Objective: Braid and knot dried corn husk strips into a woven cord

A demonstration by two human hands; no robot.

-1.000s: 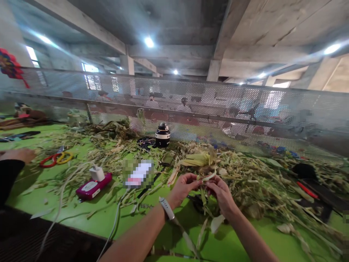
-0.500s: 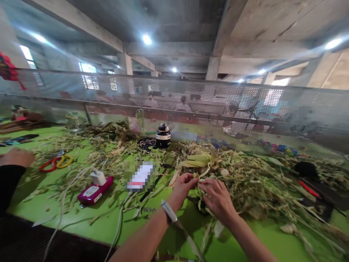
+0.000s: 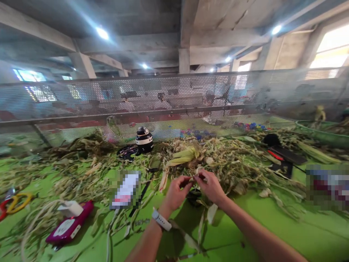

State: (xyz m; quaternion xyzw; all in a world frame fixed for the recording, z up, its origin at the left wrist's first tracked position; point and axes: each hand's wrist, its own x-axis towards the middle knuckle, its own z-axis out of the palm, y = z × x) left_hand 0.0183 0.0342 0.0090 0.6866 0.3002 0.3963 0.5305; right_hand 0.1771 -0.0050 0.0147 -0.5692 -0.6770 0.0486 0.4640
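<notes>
Over the green table, my left hand (image 3: 177,191), with a white band at its wrist, is closed in a pinch. My right hand (image 3: 211,187) pinches too, its fingertips meeting those of the left. Between them is a small piece of pale corn husk strip (image 3: 192,179), mostly covered by the fingers. Beneath the hands lies a dark object (image 3: 195,196) that I cannot make out. Just beyond them, a bundle of yellow-green corn husk (image 3: 185,155) rests on heaped dry husk scraps.
A phone (image 3: 125,190) and a magenta power bank (image 3: 69,223) with a white plug (image 3: 70,208) lie to the left, near yellow-and-red scissors (image 3: 20,202). A black jar (image 3: 144,141) stands by the perforated metal screen (image 3: 174,98). At right are a black-and-red tool (image 3: 276,154) and a green basket (image 3: 324,135).
The view has turned right, bringing the green basket into sight, and another person's hand at the left has gone out of view. My right hand's fingers have drawn closer together beside the left.
</notes>
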